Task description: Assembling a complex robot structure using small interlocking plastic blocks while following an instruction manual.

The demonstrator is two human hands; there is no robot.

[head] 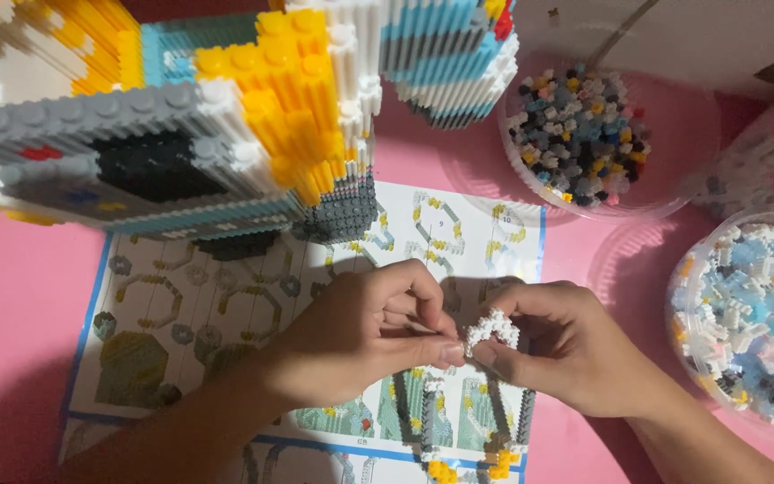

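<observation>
White brick piece (pixel 493 329): small curved arch of tiny white studded bricks, bumpy edge, held in the air between both hands just above the sheet (pixel 226 314), low centre of view. Left hand (pixel 365 332): grip narrow, thumb and forefinger pinched on the arch's left end, other fingers curled in. Right hand (pixel 566 345): grip narrow too, thumb under and forefinger over the arch's right end and top, so the far side of the piece is hidden by fingers. Both hands touch the piece and nearly touch each other at the fingertips. Sheet is a printed build guide with a blue border, flat on the pink counter (pixel 20 305), showing grey, yellow and green part diagrams; hands and forearms cover its middle and lower right. Big brick model (pixel 181 125) stands at the sheet's top edge, upper left: grey, yellow, white, light blue and black layers, close to the lens and blurred, blocking the sheet's top. Second model section (pixel 450 58), striped white, blue and grey, at top centre. Clear tub (pixel 584 134) of mixed dark, yellow and white bricks upper right; another tub (pixel 750 314) of mostly white and pale blue bricks at right edge, just beside the right wrist.
</observation>
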